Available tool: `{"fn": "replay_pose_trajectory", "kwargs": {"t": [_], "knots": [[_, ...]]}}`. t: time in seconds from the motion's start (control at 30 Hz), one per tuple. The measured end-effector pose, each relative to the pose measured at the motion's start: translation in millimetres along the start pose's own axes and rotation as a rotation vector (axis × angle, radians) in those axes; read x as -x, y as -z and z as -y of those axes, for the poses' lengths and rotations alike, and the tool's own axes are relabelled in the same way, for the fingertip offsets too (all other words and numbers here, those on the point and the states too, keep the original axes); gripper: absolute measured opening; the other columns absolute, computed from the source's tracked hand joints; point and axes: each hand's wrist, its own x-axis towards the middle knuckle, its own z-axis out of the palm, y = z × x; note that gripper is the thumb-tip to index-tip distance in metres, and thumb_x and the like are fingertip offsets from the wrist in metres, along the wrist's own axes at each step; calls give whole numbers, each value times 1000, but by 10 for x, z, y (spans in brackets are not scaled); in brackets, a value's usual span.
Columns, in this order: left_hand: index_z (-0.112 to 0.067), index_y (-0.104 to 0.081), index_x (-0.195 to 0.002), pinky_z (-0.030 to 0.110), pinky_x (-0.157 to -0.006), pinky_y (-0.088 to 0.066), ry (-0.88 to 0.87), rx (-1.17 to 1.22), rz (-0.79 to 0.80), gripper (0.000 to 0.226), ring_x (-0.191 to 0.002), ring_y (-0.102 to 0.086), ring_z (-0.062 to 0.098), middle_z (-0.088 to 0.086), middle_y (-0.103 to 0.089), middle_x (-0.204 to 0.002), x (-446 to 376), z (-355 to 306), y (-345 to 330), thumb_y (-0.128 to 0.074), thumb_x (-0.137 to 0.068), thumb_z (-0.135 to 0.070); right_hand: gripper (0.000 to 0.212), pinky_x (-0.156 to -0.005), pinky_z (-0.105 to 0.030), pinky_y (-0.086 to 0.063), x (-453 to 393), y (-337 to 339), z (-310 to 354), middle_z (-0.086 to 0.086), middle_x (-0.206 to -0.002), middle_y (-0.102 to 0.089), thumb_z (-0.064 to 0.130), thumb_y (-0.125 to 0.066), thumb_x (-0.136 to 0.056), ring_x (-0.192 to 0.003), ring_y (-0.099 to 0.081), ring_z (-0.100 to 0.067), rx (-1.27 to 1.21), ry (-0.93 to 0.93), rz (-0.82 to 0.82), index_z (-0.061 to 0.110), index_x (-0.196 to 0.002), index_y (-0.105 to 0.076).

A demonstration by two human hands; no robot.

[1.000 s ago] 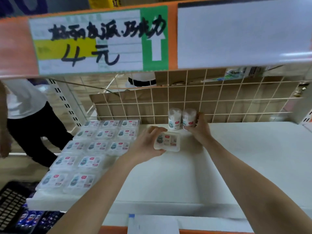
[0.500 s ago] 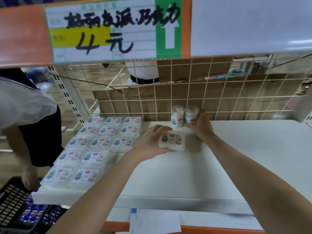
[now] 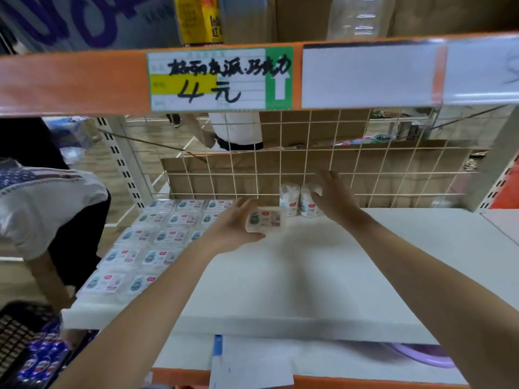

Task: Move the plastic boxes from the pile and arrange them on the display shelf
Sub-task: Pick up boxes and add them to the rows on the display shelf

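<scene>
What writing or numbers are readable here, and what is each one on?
"4元": handwritten in black on the price tag fixed to the orange shelf rail.
Above it on the same tag, a row of handwritten Chinese characters, too scrawled to read surely.
Yellow carton on the upper shelf: print too blurred.
Plastic boxes, the box the left hand holds, and the round tubs: labels too small.
</scene>
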Motion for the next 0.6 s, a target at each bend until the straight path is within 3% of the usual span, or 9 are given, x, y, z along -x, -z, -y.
{"fn": "replay_pose_trajectory", "kwargs": {"t": [0.17, 0.37, 0.6], "knots": [[-26, -42, -135, 29, -79, -47, 48, -87, 31, 67, -110, -51, 22, 0, -38, -130, 270, 174, 185, -73, -76, -33, 42, -95, -44, -44, 35, -202, 556, -14, -127, -51, 18, -53, -91, -116, -50, -33, 54, 178, 75, 7, -131, -46], [-25, -44, -136, 28, -103, -31, 58, -193, 74, 68, -128, -37, 18, -1, -41, -136, 653, 441, 221, -72, -77, -43, 39, -93, -41, -45, 175, -574, 975, -14, -128, -50, 18, -50, -91, -117, -48, -31, 81, 247, 231, 7, -129, -48], [-21, -40, -140, 33, -110, -24, 147, -223, 100, 71, -129, -35, 21, 2, -44, -141, 898, 626, 94, -71, -80, -42, 36, -96, -39, -40, 278, -754, 1007, -11, -132, -46, 20, -46, -93, -125, -39, -28, 173, 265, 365, 7, -128, -46]]}}
